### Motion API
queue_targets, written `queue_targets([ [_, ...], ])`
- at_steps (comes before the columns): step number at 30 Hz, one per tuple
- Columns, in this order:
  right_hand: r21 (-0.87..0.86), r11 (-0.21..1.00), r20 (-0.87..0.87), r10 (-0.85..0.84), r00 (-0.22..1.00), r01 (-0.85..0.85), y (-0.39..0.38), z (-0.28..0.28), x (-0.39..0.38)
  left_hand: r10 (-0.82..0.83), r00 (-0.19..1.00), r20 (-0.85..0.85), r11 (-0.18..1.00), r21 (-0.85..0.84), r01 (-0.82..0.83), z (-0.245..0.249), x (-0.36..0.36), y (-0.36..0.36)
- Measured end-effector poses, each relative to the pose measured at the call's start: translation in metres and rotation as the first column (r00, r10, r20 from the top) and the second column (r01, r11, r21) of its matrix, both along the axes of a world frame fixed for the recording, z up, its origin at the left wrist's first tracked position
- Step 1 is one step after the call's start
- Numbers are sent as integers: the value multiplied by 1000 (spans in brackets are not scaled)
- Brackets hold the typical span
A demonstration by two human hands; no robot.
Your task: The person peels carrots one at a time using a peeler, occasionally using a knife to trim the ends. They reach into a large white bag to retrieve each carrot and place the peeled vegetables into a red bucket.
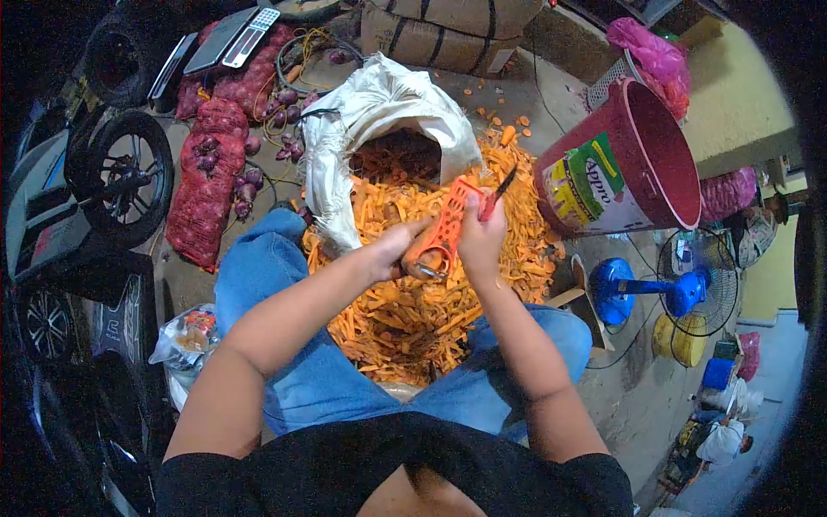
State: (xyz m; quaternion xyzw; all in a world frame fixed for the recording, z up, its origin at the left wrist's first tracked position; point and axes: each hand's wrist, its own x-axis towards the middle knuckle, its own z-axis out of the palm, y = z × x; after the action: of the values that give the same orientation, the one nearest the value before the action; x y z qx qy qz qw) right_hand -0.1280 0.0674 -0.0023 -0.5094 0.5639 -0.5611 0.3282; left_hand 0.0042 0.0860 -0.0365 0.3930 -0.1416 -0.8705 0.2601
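My left hand [399, 247] is closed around a carrot [420, 255], mostly hidden by the fingers and the tool over it. In my right hand [483, 237] is an orange-red peeler [451, 212] with a perforated body, its metal blade end at the carrot. The same hand also grips a small knife [506, 183] with a red handle, its dark blade pointing up and away. Below both hands lies a large heap of orange peelings [413, 319], spread between my legs. Behind them a white woven sack [332, 185] lies with its mouth open, peelings at its opening.
A dark red bucket [551, 185] stands tilted in view at the right, near scattered carrot pieces [508, 133]. Red net bags of onions [204, 185] lie at the left, with a scale [233, 39] behind. A blue fan [633, 289] and a motorcycle wheel [133, 168] flank me.
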Motion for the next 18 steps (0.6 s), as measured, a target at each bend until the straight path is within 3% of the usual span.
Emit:
queue_targets([
  [2, 55, 997, -181, -51, 982, 62, -2, 1, -4, -8, 1000, 6, 999, -52, 8, 24, -2, 8],
  [3, -35, 985, -285, -170, 943, 167, -17, -8, -21, -116, 993, 29, 990, -81, 118, 24, -1, 10],
  [5, -63, 920, -182, -391, 902, 386, -42, -18, -55, -242, 963, 120, 959, -117, 256, 51, 1, 15],
  [6, -63, 920, -182, -392, 902, 387, -45, -18, -65, -242, 963, 121, 959, -117, 256, 46, 0, 16],
  [8, 144, 883, -90, -437, 895, 446, -48, -17, -76, -124, 992, 8, 987, -98, 124, 27, -2, 14],
  [11, -63, 982, -6, -179, 984, 178, -17, 8, -20, -71, 992, 101, 997, -26, 74, 21, 1, 2],
  [13, -34, 999, -233, 17, 972, -26, 9, 12, 6, -44, 995, 92, 997, -62, 50, 21, 1, 2],
  [16, -61, 998, -258, -38, 965, 22, -1, -5, -1, -62, 993, 97, 992, -107, 73, 34, 0, 7],
  [17, -107, 987, -358, -149, 922, 118, -12, -1, -15, -141, 981, 133, 979, -127, 158, 34, 0, 10],
  [18, -103, 967, -324, -254, 911, 233, -26, -3, -34, -214, 962, 171, 960, -146, 240, 34, 1, 11],
])
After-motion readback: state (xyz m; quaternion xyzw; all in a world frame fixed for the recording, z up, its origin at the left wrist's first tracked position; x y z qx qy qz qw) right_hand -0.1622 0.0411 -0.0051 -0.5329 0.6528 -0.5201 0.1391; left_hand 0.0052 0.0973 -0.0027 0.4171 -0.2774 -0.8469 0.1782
